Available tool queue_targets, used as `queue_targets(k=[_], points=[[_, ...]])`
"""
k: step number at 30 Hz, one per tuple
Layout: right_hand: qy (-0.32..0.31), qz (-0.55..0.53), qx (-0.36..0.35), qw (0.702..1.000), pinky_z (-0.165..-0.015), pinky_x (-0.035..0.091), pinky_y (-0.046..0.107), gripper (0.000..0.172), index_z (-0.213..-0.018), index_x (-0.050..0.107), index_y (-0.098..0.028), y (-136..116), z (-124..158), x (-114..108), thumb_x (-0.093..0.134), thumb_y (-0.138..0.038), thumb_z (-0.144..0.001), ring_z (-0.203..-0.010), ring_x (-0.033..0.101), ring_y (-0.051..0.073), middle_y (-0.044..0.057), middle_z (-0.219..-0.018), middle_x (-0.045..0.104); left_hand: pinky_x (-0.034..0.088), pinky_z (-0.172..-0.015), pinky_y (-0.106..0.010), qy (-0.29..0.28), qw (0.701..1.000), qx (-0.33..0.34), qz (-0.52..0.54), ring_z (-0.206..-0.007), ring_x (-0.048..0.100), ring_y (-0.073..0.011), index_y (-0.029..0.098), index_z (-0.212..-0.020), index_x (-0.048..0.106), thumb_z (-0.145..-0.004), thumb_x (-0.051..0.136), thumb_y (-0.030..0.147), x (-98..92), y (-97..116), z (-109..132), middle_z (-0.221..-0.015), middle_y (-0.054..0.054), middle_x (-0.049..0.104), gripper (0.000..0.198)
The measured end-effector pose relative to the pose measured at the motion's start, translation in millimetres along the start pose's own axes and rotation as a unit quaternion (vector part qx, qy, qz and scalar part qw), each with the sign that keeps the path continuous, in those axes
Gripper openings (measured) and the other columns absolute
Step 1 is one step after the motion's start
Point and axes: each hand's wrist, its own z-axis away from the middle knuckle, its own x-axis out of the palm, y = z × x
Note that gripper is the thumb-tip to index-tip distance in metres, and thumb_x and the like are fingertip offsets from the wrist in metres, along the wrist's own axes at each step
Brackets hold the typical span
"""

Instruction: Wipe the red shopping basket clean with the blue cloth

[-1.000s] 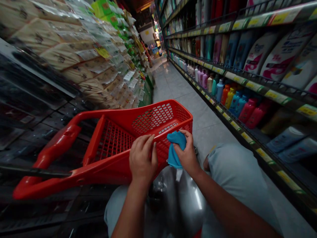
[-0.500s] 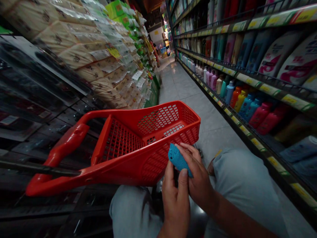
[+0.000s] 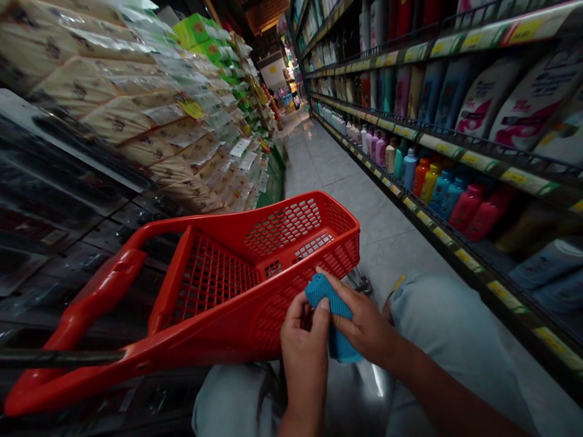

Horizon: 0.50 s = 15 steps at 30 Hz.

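A small blue piece with a knitted-looking, dotted texture [image 3: 334,297] is held between both hands above my lap, beside the red shopping cart [image 3: 200,318]. My left hand [image 3: 306,331] pinches its near edge, with the thumb pressed on the texture and the fingers curled. My right hand [image 3: 359,312] wraps round its far side, fingers closed. A smoother blue part [image 3: 341,347] hangs under my right hand; whether it belongs to the same piece I cannot tell. The cart basket shows its mesh walls and slotted floor.
On the right, shelves [image 3: 455,149] carry rows of bottles, with colourful ones [image 3: 430,182] low down. Stacked plastic-wrapped packs [image 3: 150,121] rise on the left. A tiled aisle [image 3: 332,161] runs ahead. A cart wheel [image 3: 363,283] stands near my right knee [image 3: 437,321].
The blue piece has turned and bunched up in my hands, and a smoother blue part now shows below. A dark round spot on it is out of sight. The view has shifted slightly.
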Motion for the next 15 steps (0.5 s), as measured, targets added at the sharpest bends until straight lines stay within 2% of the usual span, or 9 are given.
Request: queue_targets(k=[3,5,7,9,11,13,15], points=[[0.098,-0.022,0.078,0.992,-0.101,0.058,0.040,0.055,-0.146,0.055,-0.023,7,-2,6,0.060,-0.026,-0.091,-0.119,0.069,0.024,0.009,-0.134,0.069,0.055,-0.078,-0.029,-0.010,0.986,0.098,-0.134,-0.083,0.069,-0.0165,0.019,-0.094,0.070,-0.092,0.055,0.043,12.4,2,-16,-0.089,-0.004,0.073,0.029],[0.157,-0.040,0.104,0.981,-0.098,0.060,0.040,0.050,-0.138,0.062,-0.022,10,-4,2,0.061,-0.026,-0.088,-0.114,0.071,0.024,0.008,-0.128,0.072,0.053,-0.084,-0.031,-0.021,0.974,0.140,-0.175,-0.088,0.066,-0.0179,0.020,-0.088,0.071,-0.091,0.058,0.041,19.9,6,-27,-0.090,-0.005,0.071,0.025],[0.191,-0.056,0.120,0.973,-0.100,0.058,0.041,0.045,-0.131,0.067,-0.022,12,-8,-10,0.063,-0.030,-0.087,-0.112,0.071,0.025,0.008,-0.124,0.074,0.048,-0.096,-0.036,-0.045,0.965,0.173,-0.193,-0.099,0.063,-0.0205,0.022,-0.087,0.073,-0.089,0.064,0.039,24.2,13,-38,-0.095,-0.005,0.072,0.019],[0.229,-0.053,0.136,0.962,-0.101,0.057,0.044,0.044,-0.127,0.069,-0.020,18,-17,-30,0.067,-0.035,-0.085,-0.108,0.072,0.026,0.008,-0.118,0.076,0.040,-0.109,-0.040,-0.044,0.929,0.232,-0.284,-0.117,0.058,-0.0237,0.024,-0.098,0.074,-0.091,0.062,0.038,25.6,19,-53,-0.112,-0.006,0.073,0.020],[0.298,-0.014,0.143,0.944,-0.104,0.054,0.047,0.048,-0.127,0.068,-0.017,29,-32,-50,0.069,-0.037,-0.083,-0.110,0.071,0.028,0.010,-0.119,0.075,0.037,-0.111,-0.043,-0.019,0.864,0.282,-0.417,-0.124,0.055,-0.0264,0.023,-0.115,0.071,-0.095,0.057,0.038,27.2,21,-69,-0.121,-0.009,0.072,0.028],[0.357,0.051,0.152,0.920,-0.109,0.049,0.050,0.051,-0.131,0.065,-0.015,44,-49,-63,0.066,-0.033,-0.084,-0.119,0.066,0.030,0.013,-0.128,0.071,0.042,-0.101,-0.043,-0.003,0.818,0.290,-0.497,-0.109,0.062,-0.0276,0.020,-0.121,0.069,-0.097,0.053,0.039,31.3,18,-84,-0.109,-0.011,0.075,0.034],[0.359,0.115,0.177,0.909,-0.111,0.046,0.049,0.052,-0.136,0.060,-0.015,60,-62,-64,0.059,-0.026,-0.085,-0.127,0.061,0.031,0.016,-0.135,0.067,0.042,-0.096,-0.043,0.009,0.810,0.283,-0.514,-0.093,0.065,-0.0263,0.020,-0.117,0.070,-0.099,0.048,0.039,37.4,11,-93,-0.095,-0.010,0.075,0.034]])
